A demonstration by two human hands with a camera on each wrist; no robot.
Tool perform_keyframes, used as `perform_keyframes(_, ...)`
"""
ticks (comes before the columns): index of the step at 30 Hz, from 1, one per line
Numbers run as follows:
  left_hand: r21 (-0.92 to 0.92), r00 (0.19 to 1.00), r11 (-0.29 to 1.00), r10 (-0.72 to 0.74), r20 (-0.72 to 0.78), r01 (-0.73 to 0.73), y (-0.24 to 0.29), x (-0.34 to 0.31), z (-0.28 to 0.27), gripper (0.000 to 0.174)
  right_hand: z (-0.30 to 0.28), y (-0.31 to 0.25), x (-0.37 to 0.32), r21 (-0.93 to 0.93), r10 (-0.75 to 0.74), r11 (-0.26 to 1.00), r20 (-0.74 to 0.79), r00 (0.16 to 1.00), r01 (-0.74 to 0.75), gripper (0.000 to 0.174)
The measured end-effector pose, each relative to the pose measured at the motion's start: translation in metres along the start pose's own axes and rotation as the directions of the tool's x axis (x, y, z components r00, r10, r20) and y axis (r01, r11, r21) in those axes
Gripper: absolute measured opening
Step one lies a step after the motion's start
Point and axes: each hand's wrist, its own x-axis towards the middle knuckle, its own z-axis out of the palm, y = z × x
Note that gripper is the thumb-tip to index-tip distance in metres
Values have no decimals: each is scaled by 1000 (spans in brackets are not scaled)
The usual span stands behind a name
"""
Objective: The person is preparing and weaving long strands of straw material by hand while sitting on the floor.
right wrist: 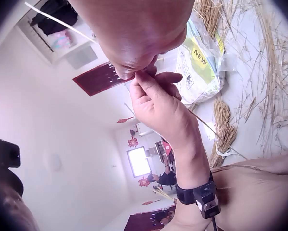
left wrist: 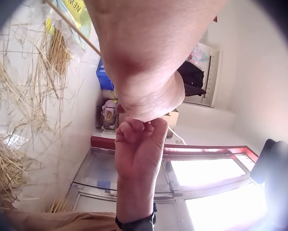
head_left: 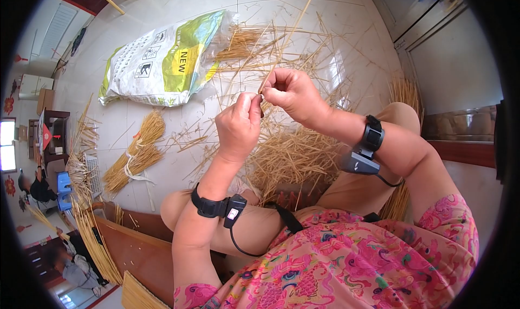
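Both hands meet in front of the body, fingertips close together. The left hand [head_left: 238, 126] has its fingers curled and pinches at the lower end of a straw stalk [head_left: 295, 25]. Thumb and fingers of the right hand [head_left: 295, 95] pinch the same stalk, which runs up and away from the hands. In the left wrist view the stalk [left wrist: 74, 28] slants out at the upper left; the right hand [left wrist: 140, 151] is behind the near hand. In the right wrist view the left hand [right wrist: 160, 108] touches the right. The exact fingertip contact is hidden.
Loose straw [head_left: 295, 160] lies heaped on the floor before the crossed legs. Beyond are a white and green sack [head_left: 157, 60] and a tied straw bundle [head_left: 135, 152]. A wooden box [head_left: 135, 249] stands at lower left, a metal-framed door [head_left: 455, 65] at right.
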Motion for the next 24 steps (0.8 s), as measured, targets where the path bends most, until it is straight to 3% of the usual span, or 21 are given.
perform_keyframes(8, -20, 991, 996, -93, -97, 92, -6, 4, -1, 7, -2, 1, -3, -182, 13, 983, 103, 995, 6, 8)
perform_keyframes(11, -90, 988, 992, -101, -115, 90, -5, 9, -4, 6, 1, -13, -6, -138, 142, 983, 126, 982, -124, 12)
perform_keyframes(14, -114, 993, 991, -82, -81, 72, -8, 7, -1, 5, 3, 4, 2, 27, -64, 998, 19, 998, 63, 13)
perform_keyframes(18, -76, 998, 997, -27, -61, 22, -9, 5, 1, 4, 0, -13, 2, 71, -36, 997, 60, 998, 32, 11)
perform_keyframes(22, -142, 989, 988, -83, -126, 65, -6, 5, 5, 5, -4, -20, 3, 37, -38, 999, 17, 999, 37, 11)
perform_keyframes(24, -14, 992, 1000, -14, -122, 12, -9, 4, 3, 5, -7, -22, 5, 14, -25, 1000, -2, 1000, 25, 11)
